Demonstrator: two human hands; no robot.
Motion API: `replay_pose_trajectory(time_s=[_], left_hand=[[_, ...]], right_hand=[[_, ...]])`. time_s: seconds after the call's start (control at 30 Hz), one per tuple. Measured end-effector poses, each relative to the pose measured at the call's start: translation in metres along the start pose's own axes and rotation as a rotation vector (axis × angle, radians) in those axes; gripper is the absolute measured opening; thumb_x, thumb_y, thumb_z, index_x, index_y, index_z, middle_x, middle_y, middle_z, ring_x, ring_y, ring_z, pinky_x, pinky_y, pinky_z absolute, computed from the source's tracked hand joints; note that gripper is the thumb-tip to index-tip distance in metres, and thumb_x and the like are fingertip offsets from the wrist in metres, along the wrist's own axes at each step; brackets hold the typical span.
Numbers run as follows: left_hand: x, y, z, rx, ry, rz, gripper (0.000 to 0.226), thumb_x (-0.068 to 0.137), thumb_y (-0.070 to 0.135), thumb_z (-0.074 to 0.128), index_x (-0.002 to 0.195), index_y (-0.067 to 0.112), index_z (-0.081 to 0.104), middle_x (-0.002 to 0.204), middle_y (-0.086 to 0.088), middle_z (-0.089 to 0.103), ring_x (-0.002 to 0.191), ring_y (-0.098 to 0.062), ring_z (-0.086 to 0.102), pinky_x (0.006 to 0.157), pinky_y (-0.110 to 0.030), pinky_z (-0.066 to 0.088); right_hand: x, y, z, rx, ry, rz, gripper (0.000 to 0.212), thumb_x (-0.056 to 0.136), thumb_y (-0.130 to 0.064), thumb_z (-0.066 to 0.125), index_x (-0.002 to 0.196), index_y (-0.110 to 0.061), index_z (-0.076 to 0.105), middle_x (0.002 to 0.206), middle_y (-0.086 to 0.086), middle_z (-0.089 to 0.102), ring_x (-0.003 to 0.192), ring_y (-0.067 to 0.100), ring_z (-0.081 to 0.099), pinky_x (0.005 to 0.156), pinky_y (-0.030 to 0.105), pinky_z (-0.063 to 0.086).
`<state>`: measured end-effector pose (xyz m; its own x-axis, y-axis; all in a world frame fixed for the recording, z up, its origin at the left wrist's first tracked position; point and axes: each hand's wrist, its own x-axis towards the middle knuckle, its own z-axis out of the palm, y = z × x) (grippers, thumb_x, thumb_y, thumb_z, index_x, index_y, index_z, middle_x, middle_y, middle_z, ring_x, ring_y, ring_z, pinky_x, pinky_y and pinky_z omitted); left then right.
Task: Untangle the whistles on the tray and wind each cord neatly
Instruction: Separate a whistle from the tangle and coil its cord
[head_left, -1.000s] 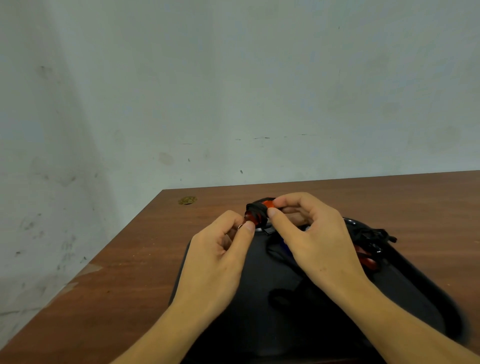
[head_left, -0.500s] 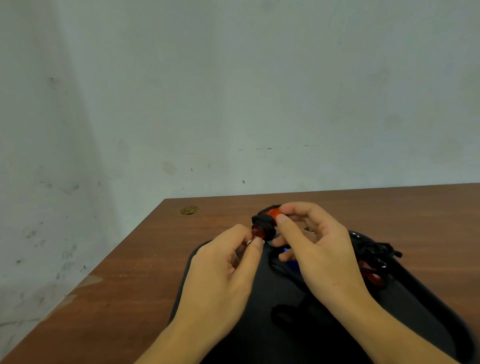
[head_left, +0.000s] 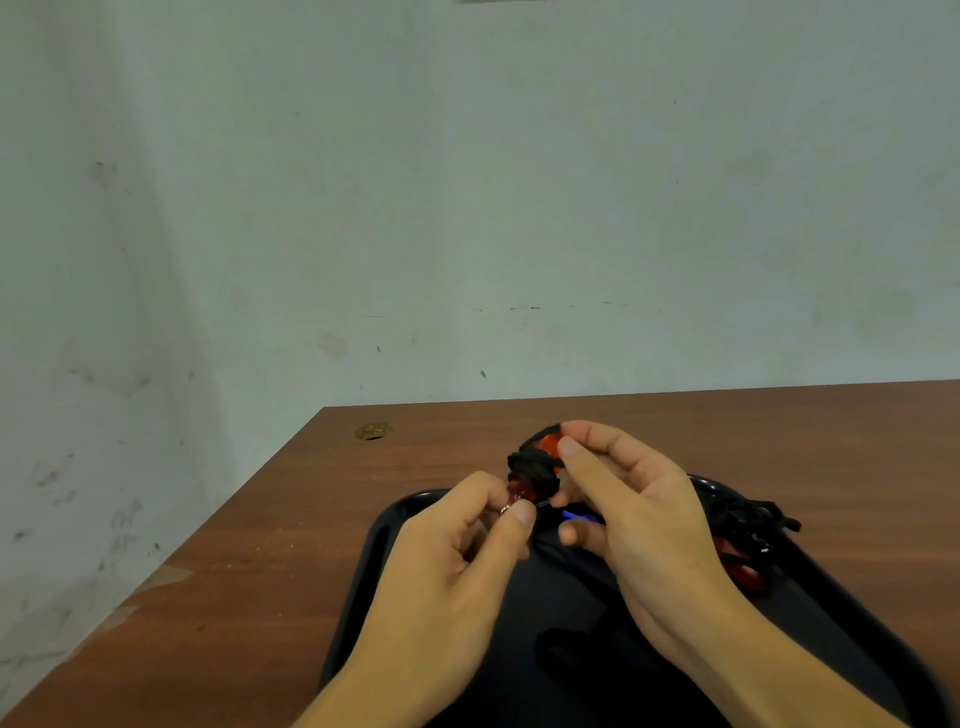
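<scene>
Grip: right hand (head_left: 631, 512) pinches top of red plastic whistle (head_left: 540, 465), black cord wound round it; left hand (head_left: 457, 545) pinches its metal ring end (head_left: 505, 511), both above black plastic tray (head_left: 395, 525). This winding looks nearly finished. Left: tangled red whistle with black cord (head_left: 745, 540) at tray's right; blue item (head_left: 574, 516) mostly hidden.

place: bare room | evidence: scuffed pale wall (head_left: 467, 182), wooden table (head_left: 260, 545)

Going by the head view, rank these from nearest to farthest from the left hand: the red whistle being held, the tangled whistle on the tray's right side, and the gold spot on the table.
From the left hand:
1. Held red whistle, pinched at its fingers.
2. Gold spot, far left on the table.
3. Tangled whistle, beyond the right hand.
</scene>
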<state>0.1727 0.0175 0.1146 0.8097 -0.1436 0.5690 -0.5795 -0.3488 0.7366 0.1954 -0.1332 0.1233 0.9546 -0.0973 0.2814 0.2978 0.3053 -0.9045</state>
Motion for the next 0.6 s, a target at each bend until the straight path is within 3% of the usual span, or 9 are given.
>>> replay_pose_trajectory(time_s=[0.23, 0.4, 0.6], left_hand=[[0.0011, 0.001, -0.0002, 0.025, -0.035, -0.076, 0.021, 0.09, 0.042, 0.053, 0.081, 0.023, 0.054, 0.073, -0.017, 0.061, 0.058, -0.029, 0.051, 0.058, -0.046, 0.043], [0.0005, -0.003, -0.0012, 0.117, -0.041, -0.041, 0.027, 0.087, 0.052, 0.051, 0.078, 0.027, 0.048, 0.06, 0.002, 0.051, 0.051, -0.007, 0.042, 0.052, -0.026, 0.035], [-0.0006, -0.0081, -0.0037, 0.264, -0.033, 0.007, 0.041, 0.086, 0.067, 0.037, 0.076, 0.028, 0.046, 0.08, 0.007, 0.055, 0.062, -0.013, 0.049, 0.057, -0.029, 0.04]], right_hand=[[-0.002, 0.0, 0.0027, -0.044, 0.008, -0.015, 0.012, 0.091, -0.01, 0.066, 0.1, -0.015, 0.071, 0.074, 0.001, 0.071, 0.059, 0.01, 0.061, 0.045, 0.024, 0.05], [-0.0049, 0.0011, 0.0033, -0.153, -0.023, -0.093, 0.012, 0.091, -0.01, 0.066, 0.097, -0.018, 0.073, 0.076, 0.001, 0.071, 0.059, 0.009, 0.061, 0.047, 0.025, 0.051], [-0.0043, 0.0019, 0.0037, -0.153, -0.029, -0.092, 0.015, 0.091, -0.01, 0.066, 0.093, -0.023, 0.075, 0.065, -0.003, 0.067, 0.056, 0.01, 0.058, 0.047, 0.026, 0.05]])
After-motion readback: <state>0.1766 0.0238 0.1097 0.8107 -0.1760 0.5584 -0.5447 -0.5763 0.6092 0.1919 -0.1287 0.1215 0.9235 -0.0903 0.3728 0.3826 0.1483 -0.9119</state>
